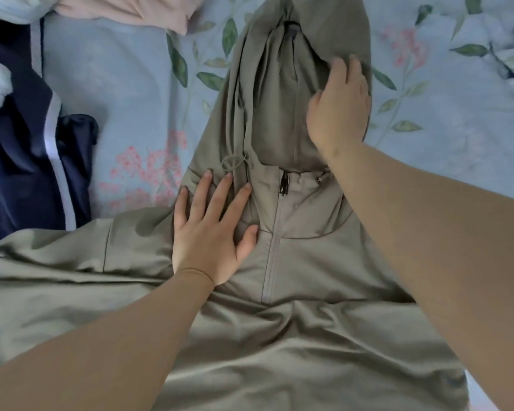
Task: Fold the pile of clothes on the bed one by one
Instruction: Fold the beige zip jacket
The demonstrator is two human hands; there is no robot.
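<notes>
An olive-green hooded jacket point(309, 262) lies front side up on the bed, its zip running down the middle and its hood point(279, 99) stretched away from me. My left hand point(211, 229) rests flat on the jacket's left shoulder beside the collar, fingers spread. My right hand point(339, 105) presses flat on the right side of the hood, fingers straight. A drawstring loop point(235, 161) lies just above my left fingertips. One sleeve point(57, 256) spreads out to the left.
A navy garment with white stripes point(27, 161) is heaped at the left edge. A pale pink cloth point(137, 10) and a light blue cloth point(9, 7) lie at the top left. The floral light-blue bedsheet point(442, 99) shows on both sides of the hood.
</notes>
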